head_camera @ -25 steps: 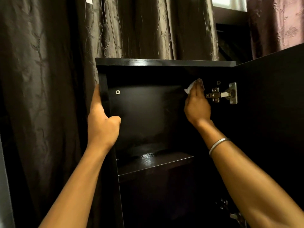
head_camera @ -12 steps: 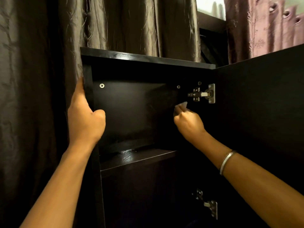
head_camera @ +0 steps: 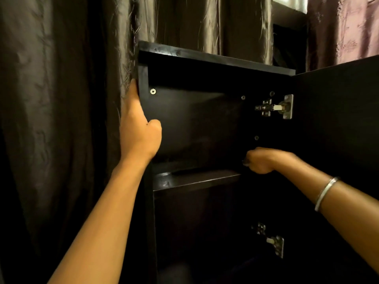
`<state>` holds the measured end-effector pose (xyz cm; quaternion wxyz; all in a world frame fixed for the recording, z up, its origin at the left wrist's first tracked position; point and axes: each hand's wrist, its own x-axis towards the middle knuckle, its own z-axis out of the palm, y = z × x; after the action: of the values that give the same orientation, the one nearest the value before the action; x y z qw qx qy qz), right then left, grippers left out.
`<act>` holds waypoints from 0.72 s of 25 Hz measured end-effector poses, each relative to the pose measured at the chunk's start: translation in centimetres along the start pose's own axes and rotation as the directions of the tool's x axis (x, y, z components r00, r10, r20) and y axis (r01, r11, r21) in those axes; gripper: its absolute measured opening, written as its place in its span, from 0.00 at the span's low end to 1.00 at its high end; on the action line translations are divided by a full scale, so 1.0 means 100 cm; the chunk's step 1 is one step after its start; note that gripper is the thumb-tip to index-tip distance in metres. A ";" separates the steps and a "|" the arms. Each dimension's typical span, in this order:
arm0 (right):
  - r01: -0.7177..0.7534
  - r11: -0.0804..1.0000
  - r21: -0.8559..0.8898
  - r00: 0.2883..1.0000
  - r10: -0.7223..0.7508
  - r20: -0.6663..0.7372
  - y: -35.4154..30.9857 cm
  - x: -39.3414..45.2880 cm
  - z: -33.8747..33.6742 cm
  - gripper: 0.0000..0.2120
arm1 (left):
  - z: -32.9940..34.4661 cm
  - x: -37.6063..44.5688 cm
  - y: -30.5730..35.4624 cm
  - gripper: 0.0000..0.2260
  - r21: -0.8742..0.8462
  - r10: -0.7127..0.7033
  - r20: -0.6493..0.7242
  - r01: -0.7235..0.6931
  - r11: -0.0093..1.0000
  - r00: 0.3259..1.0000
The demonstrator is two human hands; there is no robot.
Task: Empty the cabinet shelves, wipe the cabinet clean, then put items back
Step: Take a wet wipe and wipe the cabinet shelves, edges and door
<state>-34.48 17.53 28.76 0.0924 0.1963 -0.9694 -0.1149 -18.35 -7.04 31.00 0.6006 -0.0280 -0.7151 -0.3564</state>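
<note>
Cabinet [head_camera: 205,124] stands tall and narrow, long axis upright, open front facing the camera and turned slightly to the right. Dark finish throughout. Door [head_camera: 336,140] swung open on the right side, its inner face toward the viewer, hung on an upper hinge [head_camera: 274,107] and a lower hinge [head_camera: 270,240], both metal.

Shelf [head_camera: 194,179] runs level across the interior, splitting an upper compartment from a lower one. Nothing can be made out standing on it; the lower compartment is too dark to read.

Left hand [head_camera: 139,128] grips the front edge of the cabinet's left side panel, high up, just under the top board. Fingers reach round the outside, thumb curls inside the panel. A screw head [head_camera: 153,91] shows in the panel just above the thumb.

Right hand [head_camera: 264,160] sits inside the upper compartment at its right end, low down, just above the shelf, near the hinge-side wall. Fingers curled into a fist, knuckles upward, blurred. Whether they hold anything cannot be told. Metal bangle [head_camera: 326,193] on that forearm.

Dark brown curtain [head_camera: 61,119] hangs behind and left of the cabinet, touching its left side; a mauve curtain [head_camera: 344,31] hangs at upper right.
</note>
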 end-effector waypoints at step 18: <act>0.459 0.821 0.341 0.634 -0.033 -0.773 -0.062 -0.061 0.092 0.36 | 0.001 -0.038 -0.015 0.35 0.019 -0.037 0.046 0.037 0.999 0.998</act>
<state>-28.73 16.11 17.56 0.4031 0.3784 -0.8031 0.2223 -18.09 -6.66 26.91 0.5774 -0.0176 -0.7325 -0.3602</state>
